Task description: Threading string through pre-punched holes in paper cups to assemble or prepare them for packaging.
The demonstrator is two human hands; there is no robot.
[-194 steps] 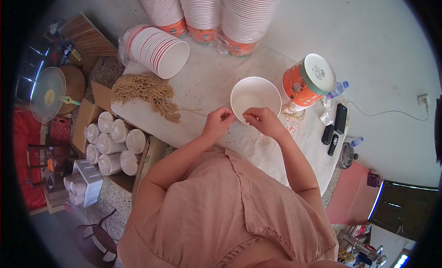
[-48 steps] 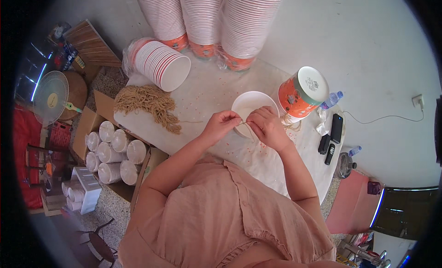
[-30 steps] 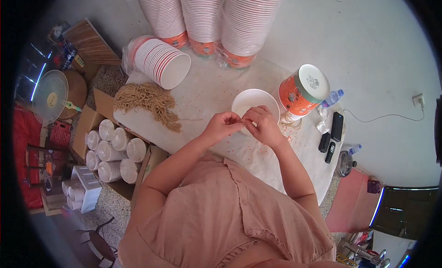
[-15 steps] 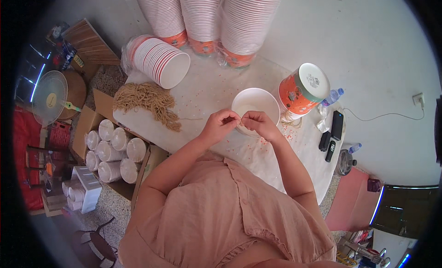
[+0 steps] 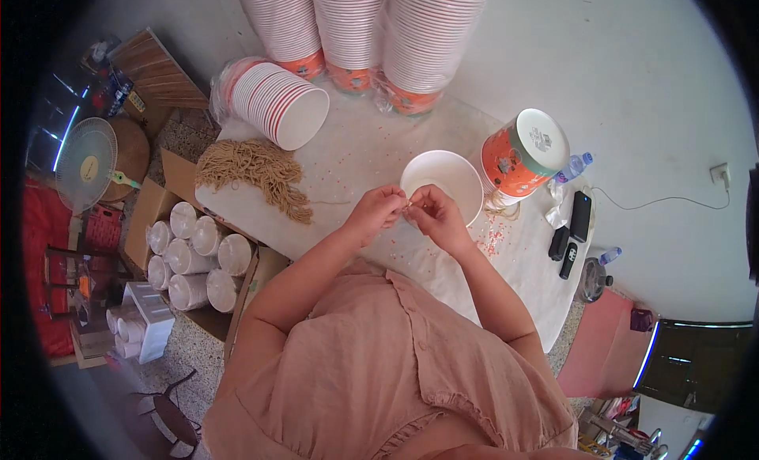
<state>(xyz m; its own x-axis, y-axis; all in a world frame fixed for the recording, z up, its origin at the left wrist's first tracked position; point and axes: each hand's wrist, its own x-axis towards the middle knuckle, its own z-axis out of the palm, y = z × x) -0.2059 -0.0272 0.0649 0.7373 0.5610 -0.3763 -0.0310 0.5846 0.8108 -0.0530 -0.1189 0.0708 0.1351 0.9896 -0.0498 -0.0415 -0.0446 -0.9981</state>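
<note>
head view: your left hand (image 5: 375, 213) and right hand (image 5: 439, 218) meet fingertip to fingertip at the near left rim of the open white bucket (image 5: 444, 167), both pinched on a small pale strand (image 5: 407, 206), too tiny to tell more of. about a second ago your right hand covered more of the bucket's mouth; now it has drawn left, so more of the interior shows and the pinch sits by the edge. the bucket shows just its pale inside wall and bottom where you aren't covering it. right of the bucket, an upside-down orange-and-green bucket (image 5: 512, 161) tops some stacked white rims. left of the bucket on the counter (image 5: 356, 132) lies a heap of tan string (image 5: 251, 172); beyond that, a nested bucket stack (image 5: 273, 104) rests on its side, partly in plastic. farther left of the bucket, below the counter, a cardboard box (image 5: 149, 215) holds wrapped white cup stacks (image 5: 190, 257).
</note>
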